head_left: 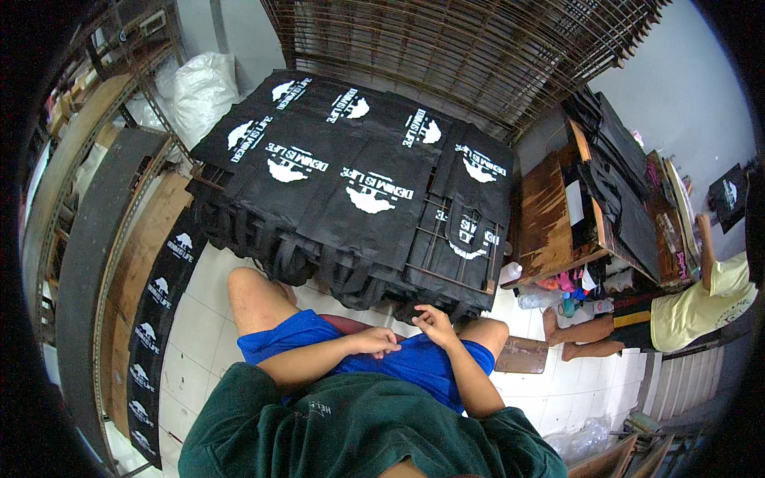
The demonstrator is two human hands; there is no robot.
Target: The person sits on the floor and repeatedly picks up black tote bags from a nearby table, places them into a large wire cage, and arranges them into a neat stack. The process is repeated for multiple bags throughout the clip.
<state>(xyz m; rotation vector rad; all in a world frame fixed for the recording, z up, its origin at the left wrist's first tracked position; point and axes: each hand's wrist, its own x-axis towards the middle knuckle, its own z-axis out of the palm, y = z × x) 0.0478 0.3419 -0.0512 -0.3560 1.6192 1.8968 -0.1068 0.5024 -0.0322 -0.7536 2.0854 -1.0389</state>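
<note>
My left hand point(373, 341) rests over my blue shorts point(307, 338), its fingers loosely bent and pointing right, with nothing visible in them. Just to its right, my right hand point(434, 323) is raised a little, thumb and fingers apart and slightly curled; it appears to hold nothing. In front of my knees lies a wide, flat layer of black fabric bags point(319, 195) with white bear prints, their handles point(279, 259) hanging over the near edge. My right hand is nearest to that edge. A thin wire rack point(454, 271) lies on the bags at the near right corner.
Metal-framed wire racks point(470, 48) lean at the back. At left stands a shelf point(143, 215) with a printed black strip point(159, 303); a white plastic sack point(205, 88) sits behind. A wooden cabinet point(550, 219) and a person in a yellow shirt point(701, 307) are at right.
</note>
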